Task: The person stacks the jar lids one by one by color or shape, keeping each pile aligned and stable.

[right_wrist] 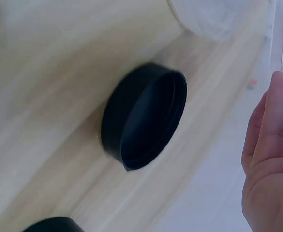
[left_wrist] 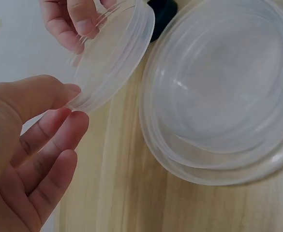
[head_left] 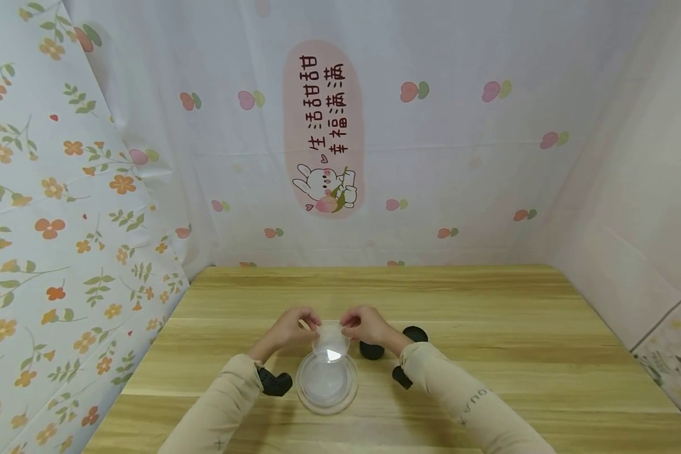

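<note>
Both hands hold a clear plastic lid (head_left: 330, 343) by its opposite edges, tilted above the table. Its layered rim (left_wrist: 131, 58) shows in the left wrist view; whether it is one lid or several nested together I cannot tell. My left hand (head_left: 296, 325) pinches its left edge between thumb and fingertips, the other fingers loosely bent. On the opposite edge, my right hand (head_left: 367, 324) pinches with thumb and fingers. Just below, toward the person, larger round clear plastic pieces (head_left: 325, 381) lie stacked on the table, apart from the held lid.
Right of the stack lies a black round lid (head_left: 371, 350), its hollow side showing in the right wrist view (right_wrist: 153, 118). Another black lid (head_left: 415, 334) lies farther right, partly behind the right wrist. The wooden table (head_left: 488, 302) meets patterned curtains at its back and sides.
</note>
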Motion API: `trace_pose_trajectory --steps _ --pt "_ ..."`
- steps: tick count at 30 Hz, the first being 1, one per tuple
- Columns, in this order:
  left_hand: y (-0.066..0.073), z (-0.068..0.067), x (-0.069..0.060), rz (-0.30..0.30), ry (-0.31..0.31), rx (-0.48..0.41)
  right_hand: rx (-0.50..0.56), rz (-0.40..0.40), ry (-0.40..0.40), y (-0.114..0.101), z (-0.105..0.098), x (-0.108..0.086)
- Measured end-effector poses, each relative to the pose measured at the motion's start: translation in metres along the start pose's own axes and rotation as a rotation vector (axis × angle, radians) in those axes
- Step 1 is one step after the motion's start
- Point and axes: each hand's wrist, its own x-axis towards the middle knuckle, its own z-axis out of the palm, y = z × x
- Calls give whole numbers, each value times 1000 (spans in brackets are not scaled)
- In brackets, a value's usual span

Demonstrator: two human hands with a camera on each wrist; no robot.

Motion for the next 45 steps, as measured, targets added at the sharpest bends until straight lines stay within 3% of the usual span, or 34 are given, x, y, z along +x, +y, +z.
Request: trace_pose_trajectory --steps 7,11,27,30,36,45 --pt "-3 0 -7 -38 -52 57 -43 -8 -51 -1 8 -7" --pt "-7 1 -10 -15 -81 57 -36 -25 -71 -1 12 -10" --pt "-12 3 -25 40 -192 -44 -64 -24 -147 -6 23 -21" --pt "-5 4 -30 65 -204 -56 -79 -20 -160 -6 23 -23" --pt "-11 10 -31 81 -211 -43 -96 -47 -170 -3 26 -25" --pt "-23 16 -33 28 -193 -42 -107 -80 -157 2 32 -25"
